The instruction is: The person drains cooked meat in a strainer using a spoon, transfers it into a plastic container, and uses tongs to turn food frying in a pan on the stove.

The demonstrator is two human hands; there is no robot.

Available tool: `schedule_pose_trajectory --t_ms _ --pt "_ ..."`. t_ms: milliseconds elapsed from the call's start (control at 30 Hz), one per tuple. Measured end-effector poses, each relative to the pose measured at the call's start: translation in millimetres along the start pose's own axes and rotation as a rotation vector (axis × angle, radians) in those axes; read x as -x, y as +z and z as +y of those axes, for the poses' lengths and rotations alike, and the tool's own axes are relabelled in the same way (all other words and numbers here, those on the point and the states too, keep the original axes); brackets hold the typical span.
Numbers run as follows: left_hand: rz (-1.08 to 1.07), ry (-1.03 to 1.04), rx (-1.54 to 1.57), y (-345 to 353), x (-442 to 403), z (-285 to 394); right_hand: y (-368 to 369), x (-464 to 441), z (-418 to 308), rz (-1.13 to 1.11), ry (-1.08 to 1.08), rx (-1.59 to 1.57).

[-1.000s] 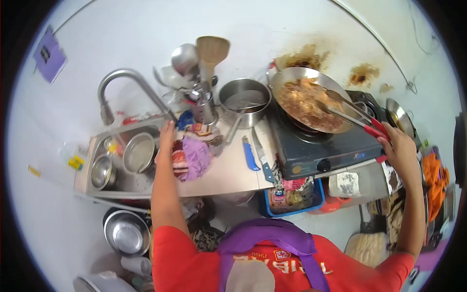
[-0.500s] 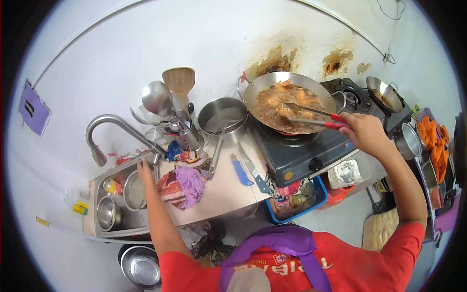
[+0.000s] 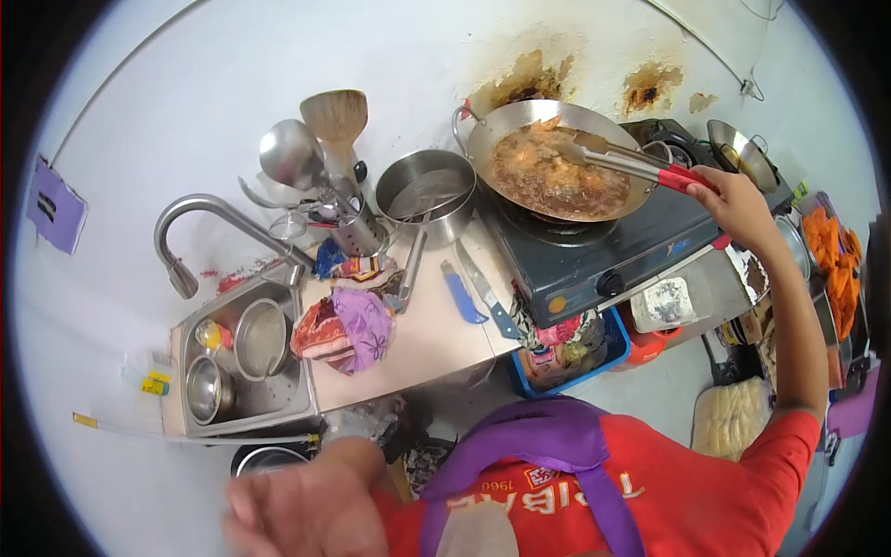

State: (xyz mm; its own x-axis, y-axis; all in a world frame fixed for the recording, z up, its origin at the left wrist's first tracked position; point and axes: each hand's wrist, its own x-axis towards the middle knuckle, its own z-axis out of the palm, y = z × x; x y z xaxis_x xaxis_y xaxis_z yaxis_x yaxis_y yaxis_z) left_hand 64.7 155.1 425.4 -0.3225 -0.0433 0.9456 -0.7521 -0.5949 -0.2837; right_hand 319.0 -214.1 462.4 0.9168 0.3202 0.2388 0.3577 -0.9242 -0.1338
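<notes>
My right hand [image 3: 740, 209] is closed on the red handles of metal tongs [image 3: 624, 164]. The tongs reach in from the right, their tips over the bubbling oil in a large wok [image 3: 640, 200]. Orange-brown pieces of food [image 3: 546, 153] fry in the oil. The wok sits on a dark gas stove [image 3: 561, 302]. Low in the view, close to my body, my left hand [image 3: 302, 506] is raised palm up with nothing in it. Its fingers are apart and slightly blurred, some cut off by the frame edge.
Left of the stove stand a pot [image 3: 445, 221] and a utensil holder [image 3: 364, 234]. Two knives [image 3: 481, 278] and bunched cloths [image 3: 357, 330] lie on the counter. A sink [image 3: 290, 408] with bowls is at far left. A blue bin [image 3: 617, 357] stands below the stove.
My left hand has come away from the tap and sink, down toward my body. My right hand has moved slightly up and right, drawing the tongs higher over the wok.
</notes>
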Motion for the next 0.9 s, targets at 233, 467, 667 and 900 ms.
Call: schedule_pose_trajectory --t_ms 233,467,667,900 --pt "-0.033 -0.167 0.432 39.4 -43.5 24.5 5.4 14.1 -17.8 0.146 -0.172 0.2" --pt "-0.025 -0.182 0.584 42.4 -49.1 35.1 19.0 17.8 -33.6 0.234 -0.358 0.297" --pt "-0.064 -0.223 0.55 55.0 -59.9 47.4 37.0 -7.1 -34.5 0.167 -0.385 0.354" --pt "-0.115 -0.247 0.492 50.0 -62.6 55.7 16.6 -9.6 -9.8 0.244 -0.252 0.403"
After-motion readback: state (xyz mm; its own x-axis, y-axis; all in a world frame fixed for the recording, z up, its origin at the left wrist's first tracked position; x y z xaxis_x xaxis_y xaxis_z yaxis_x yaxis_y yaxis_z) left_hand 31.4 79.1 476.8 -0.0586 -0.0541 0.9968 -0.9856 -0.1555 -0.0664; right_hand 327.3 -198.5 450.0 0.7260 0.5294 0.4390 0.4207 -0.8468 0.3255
